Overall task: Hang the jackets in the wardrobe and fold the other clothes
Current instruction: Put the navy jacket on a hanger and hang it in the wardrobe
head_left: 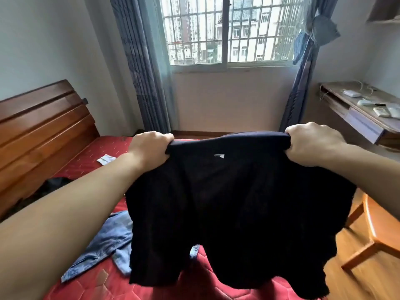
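Observation:
A pair of dark navy shorts [233, 208] hangs in the air above the red mattress [91, 284], stretched flat by its waistband, with a small white label showing near the top. My left hand [149, 148] grips the waistband's left end and my right hand [311, 146] grips its right end. A blue denim garment [104, 241] lies crumpled on the mattress at the lower left, partly hidden behind the shorts. More dark clothing [54, 182] lies by the headboard.
A wooden headboard [43, 126] stands at the left. A small white paper [105, 159] lies on the mattress. At the right are a wall desk [363, 118] with small items and a wooden chair [376, 232]. A barred window [229, 31] with curtains faces me.

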The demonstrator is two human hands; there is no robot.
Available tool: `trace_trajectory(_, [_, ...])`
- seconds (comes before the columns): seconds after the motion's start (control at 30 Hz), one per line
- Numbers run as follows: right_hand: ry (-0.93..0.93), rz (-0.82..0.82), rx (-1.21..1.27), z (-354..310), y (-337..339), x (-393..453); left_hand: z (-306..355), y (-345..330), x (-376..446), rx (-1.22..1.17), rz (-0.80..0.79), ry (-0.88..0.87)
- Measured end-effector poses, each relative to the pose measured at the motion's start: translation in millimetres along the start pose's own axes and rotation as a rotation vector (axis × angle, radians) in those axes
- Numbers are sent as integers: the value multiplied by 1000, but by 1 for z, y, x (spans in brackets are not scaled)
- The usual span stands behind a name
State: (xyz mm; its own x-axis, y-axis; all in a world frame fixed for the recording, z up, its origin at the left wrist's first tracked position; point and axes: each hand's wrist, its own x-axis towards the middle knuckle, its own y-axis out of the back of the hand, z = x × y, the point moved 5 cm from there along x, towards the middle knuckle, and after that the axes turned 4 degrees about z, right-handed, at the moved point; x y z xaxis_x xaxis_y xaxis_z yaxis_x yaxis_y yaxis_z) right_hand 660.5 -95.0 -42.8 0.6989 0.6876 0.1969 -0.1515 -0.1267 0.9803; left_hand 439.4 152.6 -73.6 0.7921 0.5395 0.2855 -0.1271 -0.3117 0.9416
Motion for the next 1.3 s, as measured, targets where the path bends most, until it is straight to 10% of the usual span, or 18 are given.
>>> trace_trajectory(0.4, [-162,-403,443,-38,-10,0,-61,-7,-29,-917,-238,284])
trace_trajectory(0.67, [-410,-424,1206,-109,11,-14,-59,22,-39,-1350,-250,483])
trace_trajectory(1.3, [258,-672,1631,-215,63,-100,15,110,-180,-1202,314,627])
